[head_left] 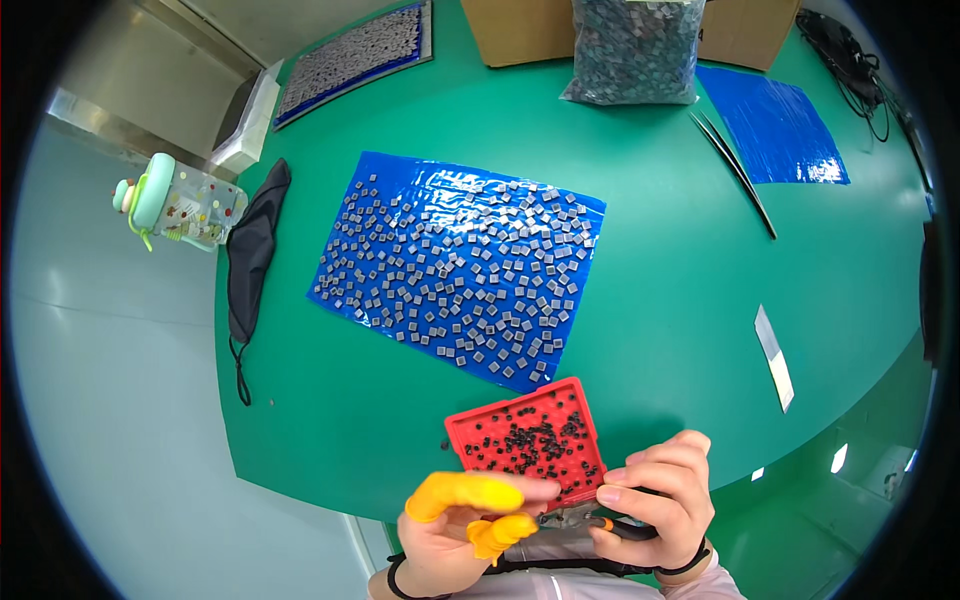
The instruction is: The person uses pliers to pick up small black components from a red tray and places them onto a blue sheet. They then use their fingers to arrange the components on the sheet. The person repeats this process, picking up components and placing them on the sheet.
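Note:
A shallow red tray [483, 424] holding many small black pieces [535, 440] lies at the table's near edge. My left hand [455, 530] is at its near left corner, with yellow finger cots on the thumb and forefinger. Those two fingers are apart with nothing visible between them, while a bare finger reaches to the tray's near side. My right hand [665, 500] curls round a black-and-orange tool handle [630, 528], its fingertips at the tray's near right corner. The tool's working end is hard to make out.
Beyond the tray lies a blue film sheet [400, 178] dotted with small grey square pieces. Black tweezers [740, 175], a flat blade-like strip [773, 358] and another blue sheet [790, 125] lie right. A bag of pieces [635, 55], dark mask [255, 250] and bottle [190, 205] stand around.

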Tool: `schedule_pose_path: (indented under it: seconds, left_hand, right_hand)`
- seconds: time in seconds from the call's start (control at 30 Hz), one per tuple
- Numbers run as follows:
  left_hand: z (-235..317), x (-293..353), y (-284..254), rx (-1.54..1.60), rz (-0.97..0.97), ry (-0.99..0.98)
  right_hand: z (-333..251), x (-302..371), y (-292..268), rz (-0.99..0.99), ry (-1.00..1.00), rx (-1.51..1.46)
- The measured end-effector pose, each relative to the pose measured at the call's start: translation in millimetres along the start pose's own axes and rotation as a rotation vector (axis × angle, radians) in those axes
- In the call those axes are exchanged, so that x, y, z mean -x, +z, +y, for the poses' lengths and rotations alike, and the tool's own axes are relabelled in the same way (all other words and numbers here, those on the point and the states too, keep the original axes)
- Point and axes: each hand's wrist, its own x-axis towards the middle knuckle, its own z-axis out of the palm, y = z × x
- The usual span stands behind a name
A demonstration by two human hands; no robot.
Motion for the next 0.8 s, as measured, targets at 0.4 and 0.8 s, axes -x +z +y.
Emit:
schedule_pose_path:
  seconds: [0.4, 0.8]
  left_hand:
    - [8.7, -0.6, -14.9, -0.382, -0.116, -0.048]
    - [13.0, 1.6, 5.8, 0.016, 0.044, -0.143]
  right_hand:
    - [1.8, 0.1, -2.0, -0.004, 0.012, -0.048]
    - [1.6, 0.4, -2.6, -0.001, 0.014, -0.043]
